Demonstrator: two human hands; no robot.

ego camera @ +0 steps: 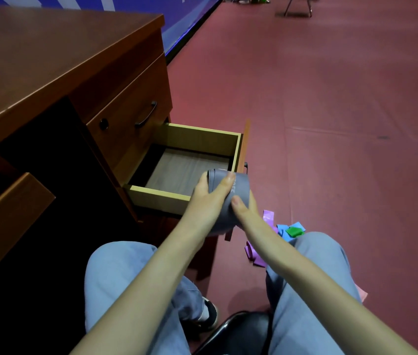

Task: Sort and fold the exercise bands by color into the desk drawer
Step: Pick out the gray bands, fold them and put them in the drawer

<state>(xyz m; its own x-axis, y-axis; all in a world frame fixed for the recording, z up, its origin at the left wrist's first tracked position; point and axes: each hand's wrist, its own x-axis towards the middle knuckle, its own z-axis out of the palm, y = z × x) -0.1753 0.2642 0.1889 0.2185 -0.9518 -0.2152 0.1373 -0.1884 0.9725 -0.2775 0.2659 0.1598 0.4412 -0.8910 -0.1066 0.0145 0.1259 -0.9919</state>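
Note:
A folded grey exercise band (238, 190) is held between both hands just over the near right corner of the open drawer (197, 139). My left hand (208, 198) wraps it from the left, fingers over its top. My right hand (246, 208) grips it from the right, thumb pressed on the band. The drawer's grey floor shows no bands inside. On the floor to the right lie more bands: purple (268, 217), blue (283, 229) and green (294, 231), partly hidden by my right leg.
The brown desk (49, 60) fills the left, with a shut drawer (131, 111) above the open one. My knees in light blue trousers are at the bottom. A pink band's corner (361, 294) peeks out by my right leg. Red floor stretches right; chair legs (297, 7) stand far back.

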